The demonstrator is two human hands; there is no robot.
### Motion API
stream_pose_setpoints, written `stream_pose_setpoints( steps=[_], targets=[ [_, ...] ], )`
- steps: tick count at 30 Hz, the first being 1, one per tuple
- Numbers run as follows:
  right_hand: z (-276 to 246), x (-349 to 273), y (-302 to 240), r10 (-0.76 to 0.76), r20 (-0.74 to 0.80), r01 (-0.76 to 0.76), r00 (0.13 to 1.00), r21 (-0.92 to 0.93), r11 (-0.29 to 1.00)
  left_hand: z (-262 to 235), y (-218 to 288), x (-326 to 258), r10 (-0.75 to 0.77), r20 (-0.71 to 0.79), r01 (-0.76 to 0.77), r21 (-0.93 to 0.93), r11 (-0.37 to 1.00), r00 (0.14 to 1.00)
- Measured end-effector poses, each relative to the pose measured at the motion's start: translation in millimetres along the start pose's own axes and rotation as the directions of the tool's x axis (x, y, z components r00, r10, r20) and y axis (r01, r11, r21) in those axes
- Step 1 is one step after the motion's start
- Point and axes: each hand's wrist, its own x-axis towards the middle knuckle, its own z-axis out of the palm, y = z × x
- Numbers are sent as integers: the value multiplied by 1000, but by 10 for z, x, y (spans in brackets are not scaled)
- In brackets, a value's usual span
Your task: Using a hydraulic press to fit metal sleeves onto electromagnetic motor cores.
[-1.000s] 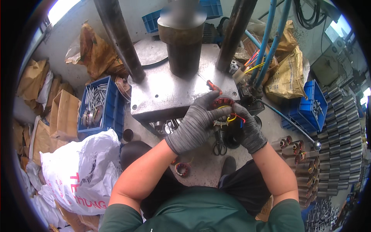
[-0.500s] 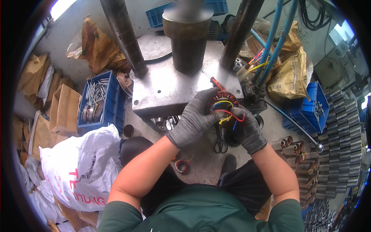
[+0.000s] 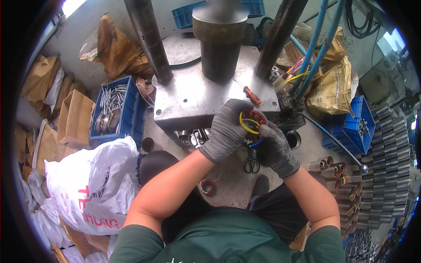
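Gripping the wound coil (image 3: 253,119) between left hand (image 3: 226,131) and right hand (image 3: 276,149), fingers clenched on it, calls for steady support just before the press plate (image 3: 197,96), yellow lead (image 3: 244,125) kept unpinched.

Both gloved hands (image 3: 252,138) together, fingers curled, apparently gripping, forearms bare

The wound stator coil (image 3: 253,120) is a small round ring with reddish-copper windings, with yellow, blue and red wire leads looping off it. It is held above the front edge of the grey steel press plate (image 3: 193,98), near that plate's right front corner, clasped between both gloved hands. A yellow lead arcs across its left face and a blue one curls beneath it; its lower half is hidden by the fingers.
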Motion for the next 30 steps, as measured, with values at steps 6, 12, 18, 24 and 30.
stream_pose_setpoints(
  steps=[6, 12, 18, 24, 30],
  targets=[
    [-117, 11, 46, 25, -29, -25, 999, -10, 1000, 19, -3, -36, 84, 66, -81, -58, 995, 994],
    [-154, 5, 21, 80, -85, -77, 993, 36, 996, -36, -27, -16, 121, 203, -147, 114, 983, 972],
    [-243, 39, 106, 9, -53, -9, 999, -6, 1000, -87, -94, 8, 120, 205, -121, -6, 993, 971],
    [-280, 51, 146, 0, -29, 0, 1000, -15, 1000, -65, -35, 20, 85, 177, -106, 114, 988, 981],
    [-59, 38, 81, -15, -74, 7, 997, -107, 994, -8, -114, 17, 86, 69, -87, 1, 996, 994]
  ],
)
